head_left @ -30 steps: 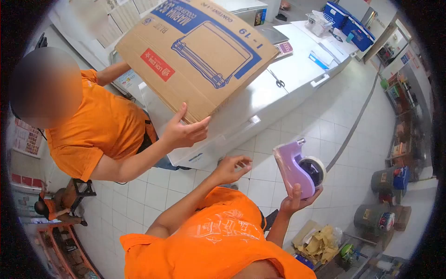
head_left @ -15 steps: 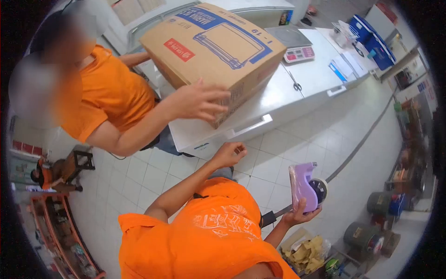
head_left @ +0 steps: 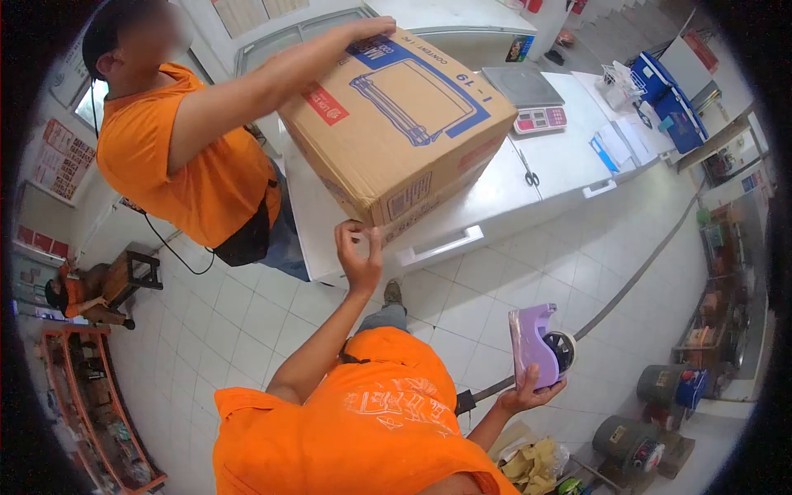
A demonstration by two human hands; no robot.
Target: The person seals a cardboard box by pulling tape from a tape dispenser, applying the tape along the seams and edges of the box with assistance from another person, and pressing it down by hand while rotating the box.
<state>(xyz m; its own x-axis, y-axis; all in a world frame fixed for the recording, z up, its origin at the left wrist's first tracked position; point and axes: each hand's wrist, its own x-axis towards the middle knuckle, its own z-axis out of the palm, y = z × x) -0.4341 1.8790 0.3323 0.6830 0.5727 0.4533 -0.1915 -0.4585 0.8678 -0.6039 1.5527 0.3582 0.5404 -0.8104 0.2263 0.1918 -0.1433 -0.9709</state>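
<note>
Probably light and stiff, a purple plastic tape dispenser (head_left: 530, 346) is aptly grasped low, four o'clock, by the right hand (head_left: 532, 396); the left hand (head_left: 360, 260) is loosely curled, empty.

Carton (head_left: 396, 124): cardboard, matt, printed on top. Tape dispenser (head_left: 530, 351): plastic, smooth, soft sheen. Worktop (head_left: 499, 194): smooth, glossy. Scale (head_left: 528, 101), far side: metal-looking platter (head_left: 521, 86), smooth, dull. Scissors (head_left: 530, 175): metal-looking blades (head_left: 524, 162). Floor (head_left: 239, 318): tile, smooth, shiny. Near shirt (head_left: 355, 421): cloth, matt, creased. Paper (head_left: 534, 462), near right: crumpled, rough. Cool box (head_left: 686, 121), far right: plastic, smooth.
</note>
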